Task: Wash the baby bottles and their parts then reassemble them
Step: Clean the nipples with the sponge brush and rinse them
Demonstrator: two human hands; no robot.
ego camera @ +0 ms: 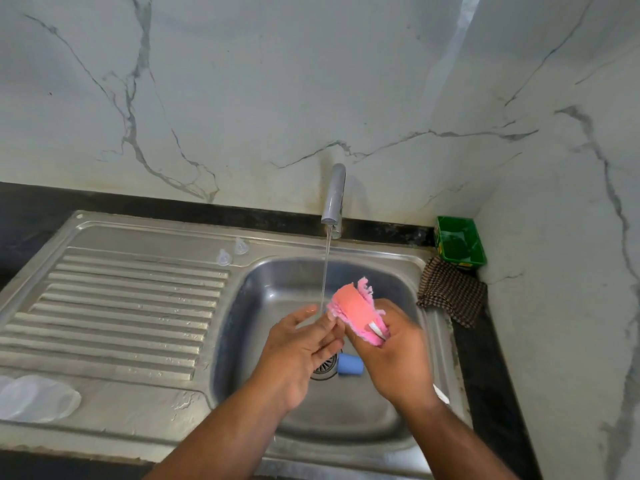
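- Clearly, the right hand (394, 351) gripped the pink sponge brush (348, 308), its long axis slanting toward the stream (325, 268).
- The left hand (301, 341) lay nearer the stream, fingers slack, perhaps touching the brush.

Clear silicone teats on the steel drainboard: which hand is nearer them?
Left. The left hand is over the steel basin, right of the two clear silicone teats and nearer the camera; the right hand, gripping the pink sponge brush, is farther right.
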